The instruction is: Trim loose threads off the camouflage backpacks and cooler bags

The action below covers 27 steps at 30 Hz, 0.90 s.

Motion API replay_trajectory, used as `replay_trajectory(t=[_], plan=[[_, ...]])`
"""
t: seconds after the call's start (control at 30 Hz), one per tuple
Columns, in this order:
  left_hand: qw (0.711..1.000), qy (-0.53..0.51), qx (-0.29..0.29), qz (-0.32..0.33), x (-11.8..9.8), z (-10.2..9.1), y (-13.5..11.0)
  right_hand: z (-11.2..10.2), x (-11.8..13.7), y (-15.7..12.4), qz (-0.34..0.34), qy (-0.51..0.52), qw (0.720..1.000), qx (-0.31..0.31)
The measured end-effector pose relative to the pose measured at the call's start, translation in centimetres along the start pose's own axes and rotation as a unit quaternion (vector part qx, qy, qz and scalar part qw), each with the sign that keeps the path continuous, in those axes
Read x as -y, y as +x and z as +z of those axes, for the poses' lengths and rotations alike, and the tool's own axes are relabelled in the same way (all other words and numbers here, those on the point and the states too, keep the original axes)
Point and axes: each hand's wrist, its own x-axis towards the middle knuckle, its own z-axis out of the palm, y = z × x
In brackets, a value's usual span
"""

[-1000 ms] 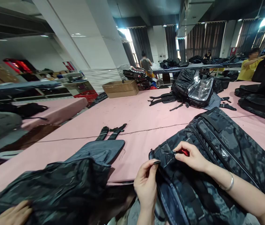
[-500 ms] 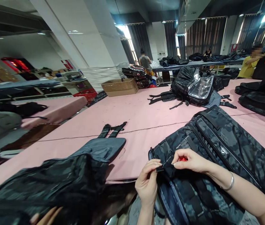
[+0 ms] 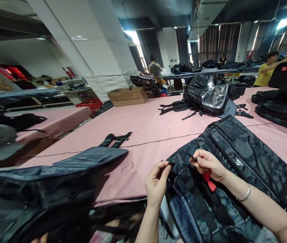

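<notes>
A dark camouflage backpack lies on the pink table, hanging over the near edge. My left hand pinches a small black piece at the backpack's near corner, perhaps a strap end or zipper pull. My right hand is closed on a small red-handled tool, its dark tip showing by the fingers and the red part hanging below the palm. Both hands work over the bag's top edge, a few centimetres apart.
Another dark bag lies at the near left, its straps on the table. An open backpack with silver lining sits farther back, more black bags at right. A cardboard box stands behind. People work at far tables.
My right hand turned so the red tool now hangs below the palm. My left hand lifted slightly with the black piece. The bag at near left was shifted and spread lower.
</notes>
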Motion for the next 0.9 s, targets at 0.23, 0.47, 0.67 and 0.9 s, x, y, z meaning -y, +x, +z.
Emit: replay_trajectory(t=[0.23, 0.47, 0.67, 0.9], plan=[[0.97, 0.219, 0.032, 0.098, 0.7, 3.1, 4.5, -0.3, 0.0, 0.7, -0.097, -0.164, 0.975, -0.116], [0.952, 0.246, 0.014, 0.181, 1.7, 0.4, 1.9, -1.3, -1.2, -0.4, -0.138, -0.615, 0.767, -0.123], [0.907, 0.362, 0.015, 0.215, 3.2, -0.2, -0.9, -0.9, -2.0, -0.6, -0.117, -0.756, 0.637, -0.09], [0.947, 0.258, 0.006, 0.19, 4.4, 0.4, -0.6, -0.3, -2.8, -0.2, -0.127, -0.798, 0.588, -0.045]])
